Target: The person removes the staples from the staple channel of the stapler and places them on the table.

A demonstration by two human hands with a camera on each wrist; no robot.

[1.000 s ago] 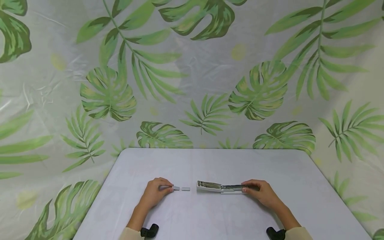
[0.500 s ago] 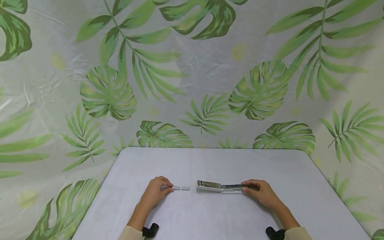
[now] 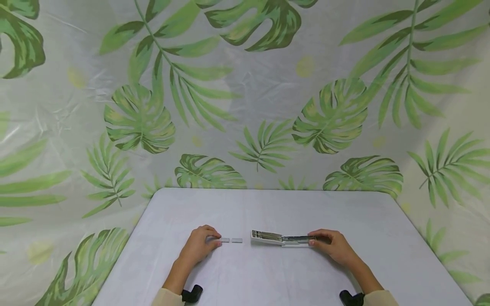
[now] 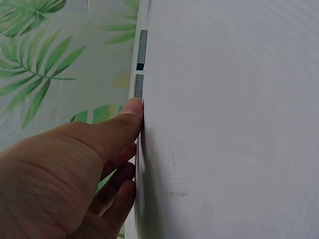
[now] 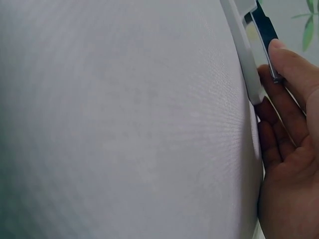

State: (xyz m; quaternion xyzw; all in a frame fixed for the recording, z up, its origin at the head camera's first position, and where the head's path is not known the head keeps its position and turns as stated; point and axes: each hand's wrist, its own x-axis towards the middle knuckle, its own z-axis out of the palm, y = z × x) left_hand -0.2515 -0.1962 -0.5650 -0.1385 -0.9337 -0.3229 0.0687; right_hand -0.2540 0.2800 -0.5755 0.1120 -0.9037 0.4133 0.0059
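Observation:
A white stapler (image 3: pixel 266 237) lies opened out at the middle of the table, its cover spread to the left and its metal channel showing. My right hand (image 3: pixel 336 245) pinches the right end of the dark metal magazine (image 5: pixel 266 37) between thumb and fingers, above the white base (image 5: pixel 245 57). To the left, two short grey staple strips lie in a row. My left hand (image 3: pixel 197 245) pinches the nearer staple strip (image 4: pixel 139 85) at its left end, thumb in front. Just past it, across a small gap, is the other staple strip (image 3: pixel 237 240).
A white cloth covers the table (image 3: pixel 264 276). Behind it hangs a leaf-patterned curtain (image 3: pixel 264 93). Each wrist carries a black camera mount, the left mount (image 3: pixel 192 294) and the right mount (image 3: pixel 351 298) both low over the table.

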